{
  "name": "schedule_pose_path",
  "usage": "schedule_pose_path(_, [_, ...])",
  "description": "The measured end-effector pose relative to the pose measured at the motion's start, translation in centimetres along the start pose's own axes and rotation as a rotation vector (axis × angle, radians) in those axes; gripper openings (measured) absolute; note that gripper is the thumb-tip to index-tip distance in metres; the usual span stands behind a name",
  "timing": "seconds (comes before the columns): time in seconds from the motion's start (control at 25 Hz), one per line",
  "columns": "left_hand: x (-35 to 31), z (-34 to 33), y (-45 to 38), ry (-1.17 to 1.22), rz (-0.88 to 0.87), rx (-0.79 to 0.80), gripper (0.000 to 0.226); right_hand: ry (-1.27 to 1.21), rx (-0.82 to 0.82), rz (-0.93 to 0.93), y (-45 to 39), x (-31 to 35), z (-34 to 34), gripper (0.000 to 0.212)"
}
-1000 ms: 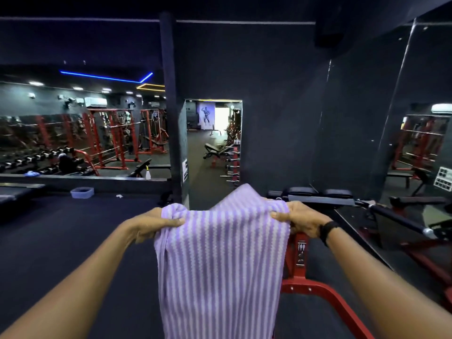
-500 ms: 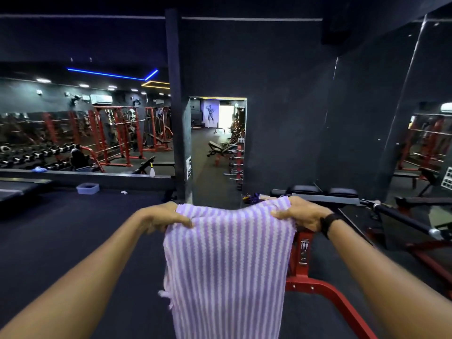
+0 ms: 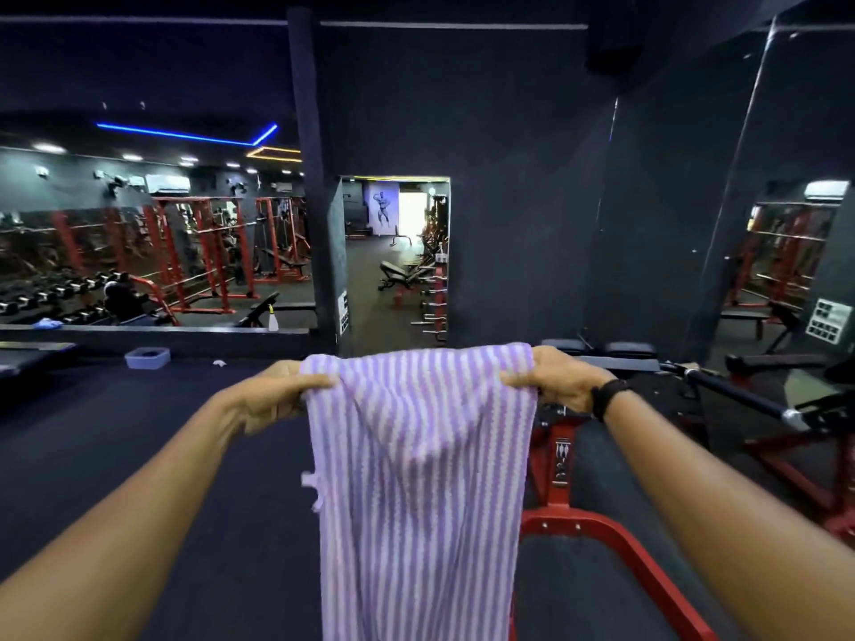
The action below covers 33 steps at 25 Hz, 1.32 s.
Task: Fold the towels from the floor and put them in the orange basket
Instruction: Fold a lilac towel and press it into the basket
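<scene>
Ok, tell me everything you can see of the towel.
The towel is lilac with thin white stripes running lengthwise, in a soft, textured woven-looking cloth. It hangs upright in the air in front of the person, its top edge stretched between the left hand and the right hand, each pinching an upper corner. The cloth sags slightly in the middle below the top edge. A small tag or loose bit sticks out at its left edge. Its lower end runs out of view. Nothing else touches it.
</scene>
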<state>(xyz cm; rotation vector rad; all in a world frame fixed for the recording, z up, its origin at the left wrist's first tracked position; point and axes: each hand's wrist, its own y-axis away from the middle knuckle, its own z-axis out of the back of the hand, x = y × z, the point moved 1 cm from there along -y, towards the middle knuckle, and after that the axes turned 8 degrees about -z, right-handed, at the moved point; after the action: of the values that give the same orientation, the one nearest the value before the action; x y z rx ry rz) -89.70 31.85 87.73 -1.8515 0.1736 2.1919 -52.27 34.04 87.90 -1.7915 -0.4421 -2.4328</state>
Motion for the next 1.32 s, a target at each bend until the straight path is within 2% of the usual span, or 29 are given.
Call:
schedule_pose_path(0.04, [0.2,0.2,-0.1,0.082,-0.015,-0.051,0.046,-0.038,-0.018,-0.022,0.3,0.0,0.3,0.038])
schedule_pose_path(0.12, [0.1,0.1,-0.2,0.105,0.039,-0.123,0.018,-0.059,-0.044,-0.044,0.7,0.4,0.5,0.031])
schedule_pose_path(0.16, [-0.2,-0.2,-0.2,0.105,0.032,-0.161,0.01,-0.104,-0.048,-0.031,0.9,1.0,0.5,0.028])
schedule_pose_path(0.24, [-1.2,0.0,-0.5,0.29,-0.08,-0.273,0.012,-0.284,-0.058,0.08,1.3,2.5,0.9,0.026])
schedule_pose_path(0.28, [-2.1,0.1,-0.4,0.372,-0.126,-0.261,0.017,-0.362,-0.029,0.144,1.6,3.4,1.0,0.033])
schedule_pose_path(0.32, [-2.7,0.3,-0.2,0.359,-0.117,-0.195,0.029,-0.339,-0.009,0.147,1.6,3.8,1.0,0.043])
schedule_pose_path(0.36, [-2.6,0.4,-0.1,0.217,-0.073,-0.087,0.043,-0.23,0.001,0.119,1.9,3.8,0.6,0.047])
schedule_pose_path(0.4, [-2.6,0.2,-0.1,0.056,-0.039,-0.019,0.051,-0.126,-0.024,0.091,1.7,3.7,0.2,0.041])
schedule_pose_path(0.44, [-2.5,0.3,-0.3,-0.038,-0.057,-0.051,0.05,-0.091,-0.078,0.1,1.4,3.7,0.0,0.027])
schedule_pose_path(0.48, [-2.7,0.5,-0.6,-0.028,-0.084,-0.155,0.043,-0.159,-0.163,0.131,1.1,4.2,-0.1,0.013])
schedule_pose_path(0.52, [-3.1,0.7,-0.8,0.054,-0.114,-0.269,0.031,-0.269,-0.238,0.16,1.0,4.6,0.3,0.013])
schedule_pose_path(0.56, [-3.5,1.0,-0.8,0.119,-0.117,-0.333,0.02,-0.362,-0.239,0.186,1.0,5.0,0.6,0.014])
schedule_pose_path(0.6, [-4.0,1.1,-0.8,0.116,-0.106,-0.338,0.014,-0.383,-0.166,0.215,1.3,5.5,0.5,0.011])
schedule_pose_path(0.68, [-4.0,1.2,-1.0,-0.021,-0.087,-0.302,0.016,-0.203,-0.061,0.226,1.8,5.3,-0.5,0.014])
schedule_pose_path(0.76, [-3.9,1.5,-1.0,0.006,-0.14,-0.424,0.01,-0.142,-0.164,0.254,1.6,5.1,-1.7,0.015])
schedule_pose_path(0.84, [-3.9,1.7,-0.9,0.144,-0.185,-0.493,0.007,-0.244,-0.271,0.298,1.3,5.4,-2.1,0.016])
schedule_pose_path(0.88, [-4.2,1.9,-0.8,0.187,-0.2,-0.511,0.011,-0.289,-0.259,0.303,1.4,5.7,-2.1,0.018])
schedule_pose_path(0.96, [-4.9,2.1,-0.5,0.206,-0.241,-0.503,0.017,-0.274,-0.091,0.278,1.6,6.2,-1.9,0.03])
schedule_pose_path(1.04, [-5.2,2.2,-0.2,0.123,-0.266,-0.447,0.019,-0.092,0.033,0.221,1.8,6.2,-2.4,0.042])
schedule_pose_path(1.08, [-5.2,2.3,-0.1,0.048,-0.27,-0.438,0.019,-0.045,-0.005,0.23,1.7,6.2,-2.5,0.037])
schedule_pose_path(1.2, [-4.5,3.1,0.4,-0.109,-0.248,-0.411,0.013,-0.191,-0.27,0.275,1.4,6.1,-2.4,0.017])
schedule_pose_path(1.28, [-4.0,3.3,0.7,-0.209,-0.21,-0.353,0.011,-0.241,-0.291,0.231,1.4,5.6,-2.4,0.012])
schedule_pose_path(1.32, [-3.9,3.5,0.6,-0.207,-0.227,-0.401,0.013,-0.265,-0.299,0.228,1.2,5.4,-2.2,0.01])
